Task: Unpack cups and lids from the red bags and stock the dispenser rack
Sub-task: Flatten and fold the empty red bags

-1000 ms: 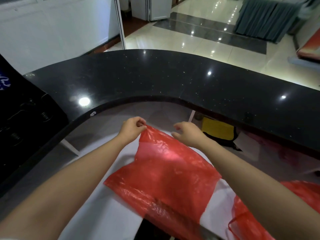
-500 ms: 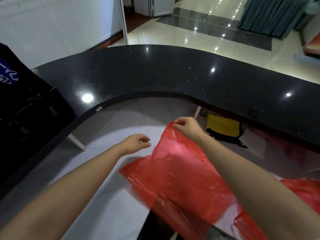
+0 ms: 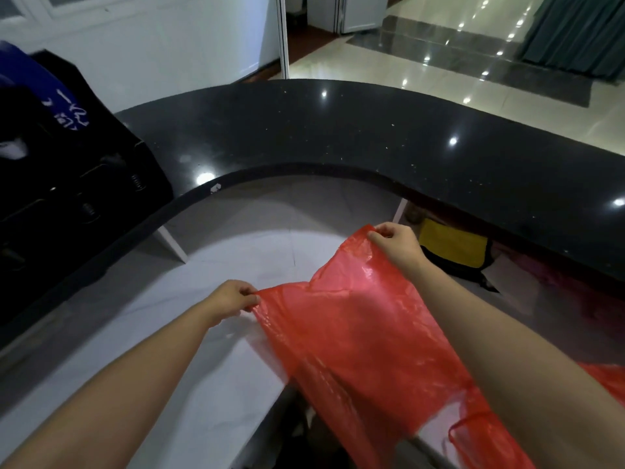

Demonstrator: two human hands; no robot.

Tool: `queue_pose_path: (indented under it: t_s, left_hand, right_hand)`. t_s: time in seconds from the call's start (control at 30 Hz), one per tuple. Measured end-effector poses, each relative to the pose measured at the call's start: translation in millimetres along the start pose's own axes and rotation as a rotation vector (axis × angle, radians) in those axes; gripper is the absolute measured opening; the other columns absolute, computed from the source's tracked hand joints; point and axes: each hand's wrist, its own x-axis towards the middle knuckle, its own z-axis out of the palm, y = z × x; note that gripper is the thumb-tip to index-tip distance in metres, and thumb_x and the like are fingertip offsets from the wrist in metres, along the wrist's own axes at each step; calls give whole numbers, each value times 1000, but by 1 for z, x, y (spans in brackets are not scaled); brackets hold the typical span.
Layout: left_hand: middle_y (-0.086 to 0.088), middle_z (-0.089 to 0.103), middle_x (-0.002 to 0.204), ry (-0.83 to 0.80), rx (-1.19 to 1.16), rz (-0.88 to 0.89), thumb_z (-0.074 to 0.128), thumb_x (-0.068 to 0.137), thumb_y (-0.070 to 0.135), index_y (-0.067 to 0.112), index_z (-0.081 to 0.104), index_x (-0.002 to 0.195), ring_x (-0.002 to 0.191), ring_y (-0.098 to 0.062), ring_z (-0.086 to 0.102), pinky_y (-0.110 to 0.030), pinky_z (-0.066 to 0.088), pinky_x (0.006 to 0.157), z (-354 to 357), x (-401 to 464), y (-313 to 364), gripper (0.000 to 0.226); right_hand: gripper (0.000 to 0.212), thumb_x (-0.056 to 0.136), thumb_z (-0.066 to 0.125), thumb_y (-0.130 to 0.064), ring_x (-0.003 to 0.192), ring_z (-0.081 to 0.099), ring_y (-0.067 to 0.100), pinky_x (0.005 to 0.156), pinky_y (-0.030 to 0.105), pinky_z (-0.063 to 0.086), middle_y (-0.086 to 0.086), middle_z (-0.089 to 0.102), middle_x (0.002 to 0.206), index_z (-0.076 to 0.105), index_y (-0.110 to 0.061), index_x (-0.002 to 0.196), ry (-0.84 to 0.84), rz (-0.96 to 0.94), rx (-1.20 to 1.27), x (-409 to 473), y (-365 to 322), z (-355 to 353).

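Two bare hands hold one red bag (image 3: 355, 333) stretched over the white table (image 3: 216, 374). The left hand (image 3: 233, 297) pinches the bag's near left edge, its fingers (image 3: 248, 292) curled tight on a gathered fold of the thin plastic, low and close to the table's surface. The right hand (image 3: 397, 247) grips the bag's far upper corner, thumb and fingers closed on it, held higher and further away than the left. Between the two grips the plastic spreads as a slack, wrinkled sheet, and its lower part drapes down past the near edge of the table, below the right forearm. A second red bag (image 3: 605, 384) lies at the right edge of the view, partly hidden by that forearm. Beyond the hands a curved black counter (image 3: 338, 137) arcs round the table, with a black rack (image 3: 77, 184) standing on its left end and a yellow cloth (image 3: 453, 247) lying under its overhang just beside the right hand.
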Motion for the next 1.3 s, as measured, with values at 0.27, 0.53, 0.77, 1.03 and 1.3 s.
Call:
queue_pose_path:
  t_s: [0.27, 0.53, 0.77, 1.03, 1.3]
  left_hand:
    - [-7, 71, 88, 379, -414, -26, 69, 95, 16, 9, 72, 92, 81, -17, 67, -35, 48, 82, -24, -18, 1, 8]
    - [-6, 66, 85, 486, -523, 10, 62, 100, 19, 18, 62, 85, 79, -23, 61, -39, 49, 81, -40, 38, 33, 15]
    - [-15, 65, 87, 493, -467, 47, 63, 99, 20, 14, 63, 88, 79, -27, 59, -42, 53, 80, -54, 110, 32, 12]
    - [-11, 65, 125, 446, -93, -17, 68, 93, 36, 15, 54, 135, 110, -31, 64, -35, 48, 96, -36, 131, 13, 49]
    - [-12, 61, 130, 374, 446, 471, 59, 97, 27, 12, 65, 127, 125, -34, 51, -40, 39, 108, 18, 126, 59, 35]
  right_hand:
    - [17, 94, 67, -26, 81, 70, 27, 76, 43, 58, 5, 73, 78, 71, -16, 80, 80, 71, -130, -5, 32, -5]
    - [22, 96, 65, -34, 82, 70, 24, 82, 47, 58, 3, 73, 81, 70, -16, 85, 138, 175, -68, 17, 45, 11]
    - [22, 96, 63, -31, 86, 68, 30, 79, 42, 55, 8, 71, 82, 66, -14, 84, 176, 235, -49, 53, 64, 40]
    - [68, 93, 60, -59, 117, 60, 29, 101, 40, 49, 8, 62, 129, 53, -10, 140, 39, 429, 58, 38, 100, 63]
    - [51, 91, 60, -60, 89, 67, 14, 75, 32, 51, -4, 70, 98, 64, -18, 118, 64, 462, 65, -5, 106, 47]
